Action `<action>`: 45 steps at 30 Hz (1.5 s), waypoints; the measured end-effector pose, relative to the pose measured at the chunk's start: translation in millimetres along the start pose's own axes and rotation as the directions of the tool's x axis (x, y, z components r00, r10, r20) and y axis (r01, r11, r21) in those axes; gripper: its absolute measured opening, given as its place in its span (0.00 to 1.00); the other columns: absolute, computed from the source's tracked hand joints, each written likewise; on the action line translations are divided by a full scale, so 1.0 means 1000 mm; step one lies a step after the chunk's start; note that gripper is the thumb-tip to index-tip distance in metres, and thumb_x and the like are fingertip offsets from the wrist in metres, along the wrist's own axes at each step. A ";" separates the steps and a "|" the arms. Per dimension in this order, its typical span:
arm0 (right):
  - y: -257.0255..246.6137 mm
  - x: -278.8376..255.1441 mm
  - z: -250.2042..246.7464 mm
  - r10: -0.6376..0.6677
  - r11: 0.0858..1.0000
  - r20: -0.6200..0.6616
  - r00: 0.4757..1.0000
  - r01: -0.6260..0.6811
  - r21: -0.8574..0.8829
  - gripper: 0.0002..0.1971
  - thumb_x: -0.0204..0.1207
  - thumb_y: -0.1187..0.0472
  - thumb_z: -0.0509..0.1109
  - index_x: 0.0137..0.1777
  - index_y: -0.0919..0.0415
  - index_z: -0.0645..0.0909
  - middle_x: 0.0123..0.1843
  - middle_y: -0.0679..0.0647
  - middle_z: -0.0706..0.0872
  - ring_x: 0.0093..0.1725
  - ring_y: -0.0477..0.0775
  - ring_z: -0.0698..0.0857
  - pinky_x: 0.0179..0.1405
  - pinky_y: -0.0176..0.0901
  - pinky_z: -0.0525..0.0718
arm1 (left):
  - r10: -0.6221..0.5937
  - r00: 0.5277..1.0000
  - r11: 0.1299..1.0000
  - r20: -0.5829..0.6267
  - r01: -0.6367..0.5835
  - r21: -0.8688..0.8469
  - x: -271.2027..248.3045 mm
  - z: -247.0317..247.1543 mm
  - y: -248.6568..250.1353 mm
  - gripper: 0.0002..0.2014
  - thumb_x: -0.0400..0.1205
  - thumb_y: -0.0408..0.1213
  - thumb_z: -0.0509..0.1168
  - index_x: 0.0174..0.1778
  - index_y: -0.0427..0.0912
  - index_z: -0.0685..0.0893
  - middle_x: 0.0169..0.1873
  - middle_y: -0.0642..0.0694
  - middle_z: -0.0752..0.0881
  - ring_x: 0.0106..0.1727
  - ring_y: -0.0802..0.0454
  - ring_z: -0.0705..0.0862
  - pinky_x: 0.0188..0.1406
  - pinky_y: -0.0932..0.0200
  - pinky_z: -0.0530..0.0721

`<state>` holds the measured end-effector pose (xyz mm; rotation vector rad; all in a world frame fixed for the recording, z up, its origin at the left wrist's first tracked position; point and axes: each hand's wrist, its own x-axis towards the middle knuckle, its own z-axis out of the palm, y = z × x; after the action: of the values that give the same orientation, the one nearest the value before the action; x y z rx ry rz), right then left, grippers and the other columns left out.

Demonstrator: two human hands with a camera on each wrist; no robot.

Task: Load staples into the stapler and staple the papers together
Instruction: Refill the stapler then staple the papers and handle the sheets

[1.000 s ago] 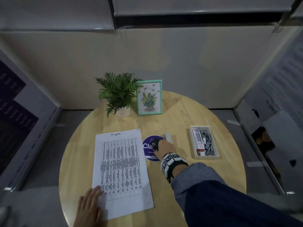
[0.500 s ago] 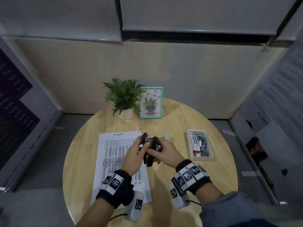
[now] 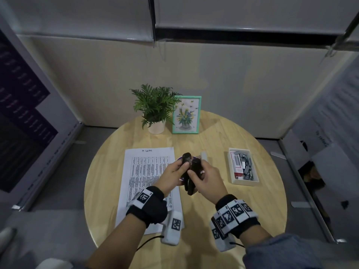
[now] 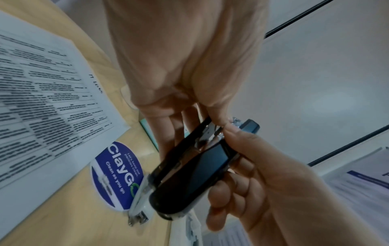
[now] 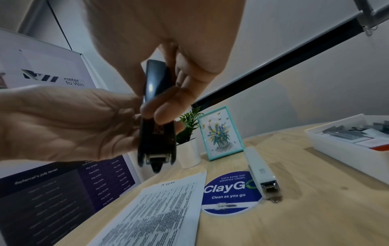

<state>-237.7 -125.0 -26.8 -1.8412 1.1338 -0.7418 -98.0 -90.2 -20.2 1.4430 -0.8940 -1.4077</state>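
One white stapler (image 5: 261, 173) lies beside the papers (image 3: 149, 183).

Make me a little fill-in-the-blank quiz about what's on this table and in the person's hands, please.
1. Both hands, left hand and right hand, hold a ____ stapler above the table.
2. A second, white stapler lies beside the round ____ sticker.
3. The staples sit in a white ____ on the person's right.
4. The papers lie flat, with the framed picture standing next to the ____.

Missing words: black; blue; tray; plant
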 end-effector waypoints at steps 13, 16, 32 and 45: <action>0.058 0.071 -0.013 0.526 0.842 0.072 0.848 -0.506 -0.186 0.11 0.78 0.58 0.64 0.53 0.67 0.79 0.46 0.62 0.87 0.38 0.60 0.87 0.38 0.50 0.88 | -0.331 0.913 0.943 -0.237 0.316 -0.102 0.072 0.008 -0.042 0.16 0.87 0.49 0.58 0.46 0.37 0.75 0.42 0.40 0.83 0.45 0.44 0.82 0.52 0.48 0.83; 0.080 0.084 -0.001 0.500 0.789 0.056 0.864 -0.428 -0.442 0.23 0.75 0.48 0.67 0.61 0.65 0.73 0.56 0.61 0.84 0.54 0.62 0.85 0.51 0.50 0.84 | -0.269 0.915 0.956 -0.300 0.292 0.034 0.100 0.006 -0.058 0.29 0.81 0.61 0.58 0.52 0.32 0.74 0.45 0.37 0.84 0.48 0.42 0.84 0.63 0.40 0.83; 0.097 0.091 -0.039 0.471 0.800 -0.022 0.882 -0.437 -0.412 0.12 0.76 0.56 0.67 0.48 0.66 0.74 0.42 0.59 0.81 0.44 0.61 0.83 0.41 0.48 0.82 | -0.063 0.955 0.534 -0.289 0.277 0.799 0.157 0.026 -0.070 0.20 0.90 0.36 0.48 0.78 0.37 0.67 0.72 0.34 0.76 0.73 0.35 0.68 0.75 0.47 0.70; -0.006 0.052 -0.022 0.079 0.996 -0.065 0.995 -0.077 0.037 0.17 0.69 0.51 0.74 0.55 0.54 0.76 0.45 0.52 0.88 0.45 0.52 0.86 0.44 0.51 0.86 | -0.080 0.991 0.959 -0.107 0.048 -0.279 0.079 0.021 0.026 0.25 0.89 0.53 0.46 0.65 0.40 0.81 0.60 0.32 0.86 0.60 0.35 0.86 0.60 0.44 0.87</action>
<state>-231.2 -178.2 -8.5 -1.7446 1.2207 -0.7775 -109.7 -175.4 -21.1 1.3355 -0.5558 -1.4169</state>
